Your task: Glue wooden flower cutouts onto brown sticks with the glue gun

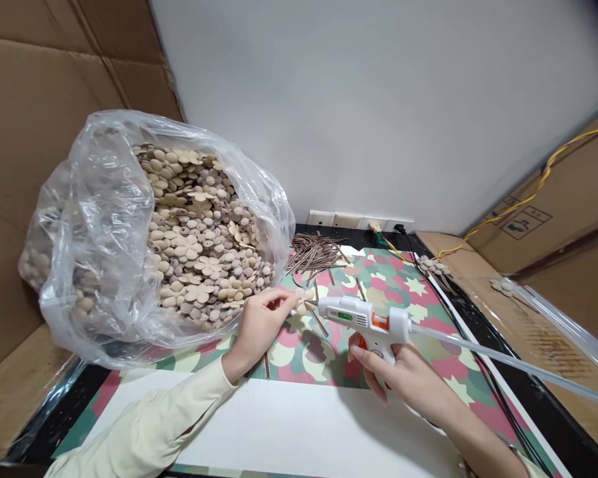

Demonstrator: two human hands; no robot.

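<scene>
Between the thumb and fingers of my left hand (pixel 266 322) is a small beige flower (pixel 303 302), pinched by its edge. My right hand (pixel 403 375) is wrapped round the handle of a white hot glue gun (pixel 363 318) with orange parts. Its nozzle points left and is close to the flower; whether they touch I cannot tell. A long clear glue stick (pixel 478 348) runs out of the gun's back to the right. Beneath the flower, a few thin brown strips (pixel 319 324) lie on the camouflage-patterned sheet (pixel 299 352).
A clear plastic bag (pixel 99 232) full of beige flowers stands at the left. Behind my hands lies a pile of brown strips (pixel 316 252). Sockets (pixel 346 220) line the wall. Cables (pixel 493 378) run along the right edge, beside several flowers (pixel 432 265) and cardboard (pixel 538 325).
</scene>
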